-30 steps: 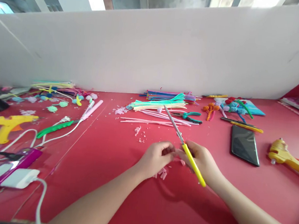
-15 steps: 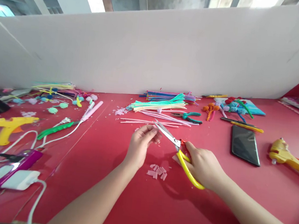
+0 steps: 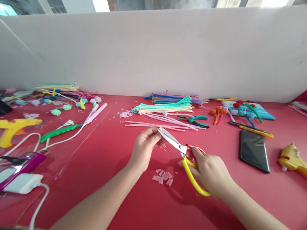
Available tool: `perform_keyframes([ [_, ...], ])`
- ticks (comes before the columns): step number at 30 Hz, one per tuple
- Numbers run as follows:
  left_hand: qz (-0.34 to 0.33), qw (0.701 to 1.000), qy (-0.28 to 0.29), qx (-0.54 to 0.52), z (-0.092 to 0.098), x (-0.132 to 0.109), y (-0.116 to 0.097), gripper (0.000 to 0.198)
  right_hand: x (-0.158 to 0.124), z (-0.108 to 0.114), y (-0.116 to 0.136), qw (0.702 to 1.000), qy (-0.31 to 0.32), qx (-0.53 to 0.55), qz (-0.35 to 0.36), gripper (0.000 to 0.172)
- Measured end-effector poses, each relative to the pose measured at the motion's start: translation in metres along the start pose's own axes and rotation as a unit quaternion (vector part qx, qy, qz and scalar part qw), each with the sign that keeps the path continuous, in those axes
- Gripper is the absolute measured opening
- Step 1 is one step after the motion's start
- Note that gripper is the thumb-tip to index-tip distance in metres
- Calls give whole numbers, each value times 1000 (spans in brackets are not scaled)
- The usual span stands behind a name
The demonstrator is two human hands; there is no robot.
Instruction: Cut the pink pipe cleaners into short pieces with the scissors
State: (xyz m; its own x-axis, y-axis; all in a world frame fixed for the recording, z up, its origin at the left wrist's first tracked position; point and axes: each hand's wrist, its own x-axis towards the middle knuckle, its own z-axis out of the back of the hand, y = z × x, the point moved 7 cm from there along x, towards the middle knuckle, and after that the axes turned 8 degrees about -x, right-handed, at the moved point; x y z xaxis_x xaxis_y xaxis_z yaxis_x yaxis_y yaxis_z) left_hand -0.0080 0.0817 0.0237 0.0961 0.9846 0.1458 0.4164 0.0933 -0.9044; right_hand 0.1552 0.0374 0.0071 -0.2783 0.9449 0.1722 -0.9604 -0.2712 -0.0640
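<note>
My left hand (image 3: 143, 148) is closed, its thumb and fingertips pinched on a small pink piece that is mostly hidden. Touching those fingertips are the blades of a pair of scissors (image 3: 171, 139) with yellow and red handles. My right hand (image 3: 213, 173) grips the scissors by these handles, its fingers partly out of sight behind them. On the red table below lies a small heap of short pink cut pieces (image 3: 163, 176). Beyond my hands, long thin pink pipe cleaners (image 3: 155, 126) lie side by side.
Pipe cleaner bundles (image 3: 167, 107) and teal-handled pliers (image 3: 196, 118) lie farther back. On the right are a black phone (image 3: 254, 150) and a yellow glue gun (image 3: 298, 163). Leftward are another yellow glue gun (image 3: 12, 128), a green cutter (image 3: 59, 132) and a purple power strip (image 3: 31, 163).
The scissor tips sit slightly lower against my left fingertips, and more of the red handle shows. My left hand keeps its pinch. The whole view has shifted slightly.
</note>
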Motion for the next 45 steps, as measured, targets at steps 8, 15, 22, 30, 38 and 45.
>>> perform_keyframes([
  [8,17,1000,-6,-12,0,0,1,9,0,0,0,1000,-15,-5,5,42],
  [15,16,999,9,-27,-1,0,-1,7,-1,1,1,1000,-21,-9,8,41],
  [22,29,999,0,-35,0,0,1,8,-1,-1,0,1000,-16,-7,10,40],
  [30,30,999,9,-43,0,1,1,7,-1,0,0,1000,-26,-15,5,40],
  [38,21,999,12,-38,0,1,1,8,-2,1,0,999,-43,-9,9,38],
  [45,26,999,16,-23,1,2,3,10,2,0,-7,999,-25,9,-44,37],
])
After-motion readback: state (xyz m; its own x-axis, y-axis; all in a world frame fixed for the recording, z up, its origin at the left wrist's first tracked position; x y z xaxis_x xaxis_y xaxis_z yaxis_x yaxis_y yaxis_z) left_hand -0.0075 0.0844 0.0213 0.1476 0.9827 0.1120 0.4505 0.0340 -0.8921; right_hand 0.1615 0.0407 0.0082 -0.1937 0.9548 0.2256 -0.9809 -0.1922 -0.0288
